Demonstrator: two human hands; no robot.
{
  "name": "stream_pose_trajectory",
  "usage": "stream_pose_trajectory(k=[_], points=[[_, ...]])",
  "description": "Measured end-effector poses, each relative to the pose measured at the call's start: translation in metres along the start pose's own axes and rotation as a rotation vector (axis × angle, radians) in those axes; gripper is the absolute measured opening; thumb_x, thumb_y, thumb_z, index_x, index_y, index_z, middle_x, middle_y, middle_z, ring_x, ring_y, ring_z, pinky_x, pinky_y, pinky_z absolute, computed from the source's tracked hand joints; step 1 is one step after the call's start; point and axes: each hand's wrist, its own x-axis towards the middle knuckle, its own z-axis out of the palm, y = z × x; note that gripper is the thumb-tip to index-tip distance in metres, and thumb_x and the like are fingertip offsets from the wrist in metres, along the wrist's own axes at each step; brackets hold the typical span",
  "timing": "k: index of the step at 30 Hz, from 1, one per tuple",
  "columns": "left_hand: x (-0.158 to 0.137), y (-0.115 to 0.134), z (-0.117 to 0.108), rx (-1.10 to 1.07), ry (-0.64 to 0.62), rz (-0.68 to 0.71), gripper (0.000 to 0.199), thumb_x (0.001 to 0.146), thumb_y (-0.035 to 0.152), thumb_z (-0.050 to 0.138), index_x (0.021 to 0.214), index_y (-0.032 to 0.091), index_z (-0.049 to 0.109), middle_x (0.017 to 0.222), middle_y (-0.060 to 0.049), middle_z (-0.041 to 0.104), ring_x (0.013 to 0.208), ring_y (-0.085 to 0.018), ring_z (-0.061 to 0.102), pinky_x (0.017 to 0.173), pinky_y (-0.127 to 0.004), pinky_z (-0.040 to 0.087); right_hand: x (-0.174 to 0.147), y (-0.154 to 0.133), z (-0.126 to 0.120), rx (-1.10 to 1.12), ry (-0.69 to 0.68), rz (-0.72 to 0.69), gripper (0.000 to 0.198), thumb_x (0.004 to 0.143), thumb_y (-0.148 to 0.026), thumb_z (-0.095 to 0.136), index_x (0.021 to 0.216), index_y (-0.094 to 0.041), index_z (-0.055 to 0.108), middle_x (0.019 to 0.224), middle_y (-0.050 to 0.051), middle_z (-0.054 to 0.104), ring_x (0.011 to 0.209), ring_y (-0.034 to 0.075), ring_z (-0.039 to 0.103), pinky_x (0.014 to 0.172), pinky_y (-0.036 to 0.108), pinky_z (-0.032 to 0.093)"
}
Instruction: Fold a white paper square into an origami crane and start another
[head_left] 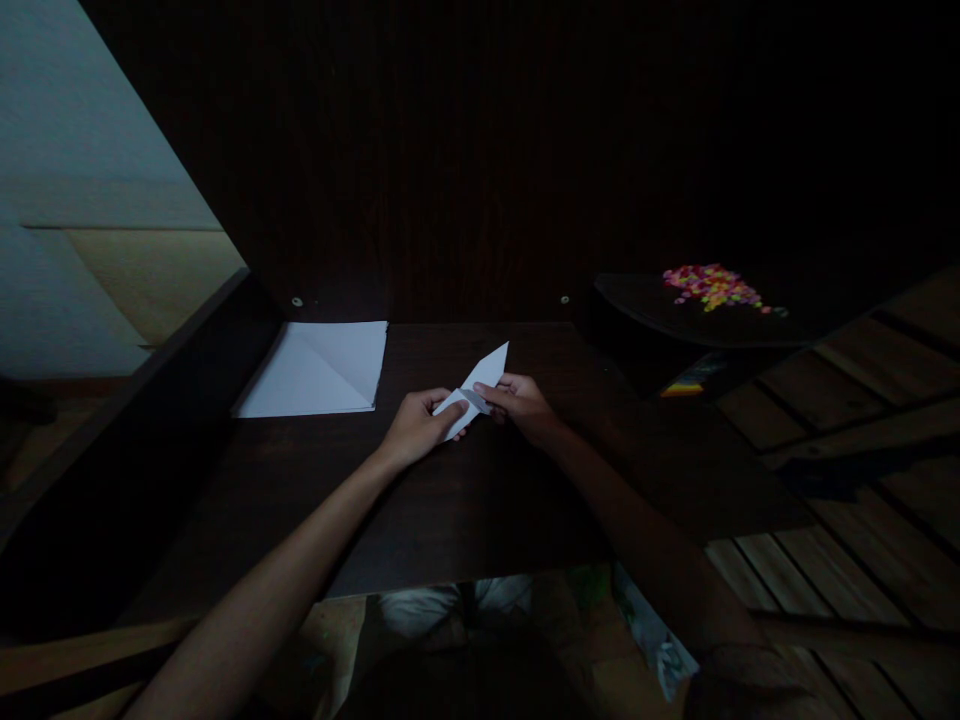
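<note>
A small folded piece of white paper (489, 369) is held above the dark desk, one pointed end aimed up and to the right. My left hand (422, 424) grips its lower left part, the thumb lying across the front. On the other side, my right hand (523, 402) pinches the paper near its middle with the thumb on top. Both hands are closed on the same paper, close together. Some fingers are hidden behind it. Left of my left hand lies a stack of white paper sheets (319, 368), the top one showing a diagonal crease.
The dark wooden desk (465, 520) has a tall back panel (450, 160) and a raised side board (150, 400) at left. A rounded shelf (637, 300) at right carries a heap of small colourful pieces (712, 286). Wooden slats (825, 580) show at far right.
</note>
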Motion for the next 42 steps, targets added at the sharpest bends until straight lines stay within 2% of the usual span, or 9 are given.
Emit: stream_pose_trajectory(k=[4,6,8,12,17,20,23,33,42], points=[[-0.005,0.004,-0.002,0.237,0.174,0.369,0.04,0.078,0.027,0.068,0.115,0.017,0.058,0.109,-0.008,0.065,0.084,-0.016,0.064,0.077,-0.029,0.051,0.0,0.002,0.0,-0.071,0.024,-0.049,0.04,0.062,-0.05,0.077,0.077,-0.014,0.065,0.059,-0.001,0.059,0.045,0.008,0.045,0.038,0.02,0.031],[-0.007,0.008,-0.002,0.286,0.159,0.488,0.031,0.082,0.026,0.064,0.111,0.018,0.06,0.115,-0.009,0.061,0.098,-0.018,0.061,0.087,-0.031,0.049,0.001,0.003,0.001,-0.098,0.014,-0.071,0.042,0.064,-0.053,0.075,0.078,-0.015,0.065,0.061,0.0,0.059,0.046,0.009,0.046,0.039,0.021,0.032],[-0.008,0.01,-0.003,0.312,0.138,0.529,0.017,0.085,0.028,0.061,0.099,0.018,0.066,0.111,-0.009,0.061,0.103,-0.019,0.06,0.089,-0.031,0.048,0.002,0.003,0.001,-0.115,0.052,-0.107,0.042,0.066,-0.055,0.073,0.077,-0.016,0.062,0.06,-0.001,0.057,0.046,0.009,0.045,0.04,0.021,0.032],[-0.003,0.004,-0.007,0.266,0.165,0.433,0.018,0.085,0.034,0.063,0.091,0.017,0.066,0.097,-0.006,0.064,0.081,-0.015,0.061,0.073,-0.026,0.05,0.001,-0.002,-0.004,-0.075,0.223,-0.259,0.041,0.072,-0.056,0.069,0.087,-0.02,0.058,0.069,-0.003,0.052,0.05,0.008,0.044,0.044,0.021,0.034],[0.002,-0.006,-0.01,0.239,0.132,0.31,0.023,0.082,0.039,0.067,0.088,0.017,0.064,0.074,0.0,0.064,0.065,-0.013,0.058,0.061,-0.024,0.045,-0.006,-0.008,-0.011,-0.278,-0.049,-0.393,0.034,0.075,-0.043,0.072,0.099,-0.019,0.065,0.088,0.002,0.055,0.063,0.009,0.048,0.051,0.021,0.037],[0.001,-0.003,-0.01,0.312,0.095,0.356,0.02,0.083,0.038,0.066,0.088,0.018,0.066,0.075,0.0,0.064,0.068,-0.014,0.058,0.064,-0.025,0.046,-0.006,-0.006,-0.009,-0.396,-0.069,-0.448,0.02,0.08,-0.037,0.067,0.082,-0.018,0.067,0.082,0.001,0.055,0.062,0.009,0.046,0.051,0.022,0.036],[0.0,0.001,-0.01,0.392,0.104,0.437,0.018,0.084,0.037,0.065,0.091,0.02,0.068,0.082,-0.001,0.067,0.078,-0.016,0.06,0.074,-0.027,0.047,-0.005,-0.004,-0.008,-0.444,-0.082,-0.458,0.021,0.084,-0.036,0.064,0.073,-0.017,0.067,0.075,0.0,0.055,0.061,0.01,0.048,0.052,0.023,0.035],[0.004,-0.006,-0.012,0.281,0.128,0.415,0.019,0.085,0.037,0.064,0.087,0.019,0.067,0.083,-0.002,0.067,0.075,-0.017,0.061,0.069,-0.027,0.046,-0.006,-0.005,-0.01,-0.495,-0.027,-0.615,0.016,0.083,-0.03,0.068,0.073,-0.018,0.073,0.074,0.001,0.064,0.059,0.011,0.051,0.054,0.026,0.038],[0.003,-0.005,-0.012,0.26,0.15,0.431,0.016,0.085,0.035,0.065,0.085,0.019,0.067,0.082,-0.002,0.068,0.077,-0.017,0.061,0.072,-0.028,0.046,-0.009,-0.007,-0.009,-0.519,0.01,-0.651,0.015,0.083,-0.029,0.068,0.074,-0.02,0.075,0.073,0.002,0.066,0.059,0.011,0.053,0.053,0.026,0.039]])
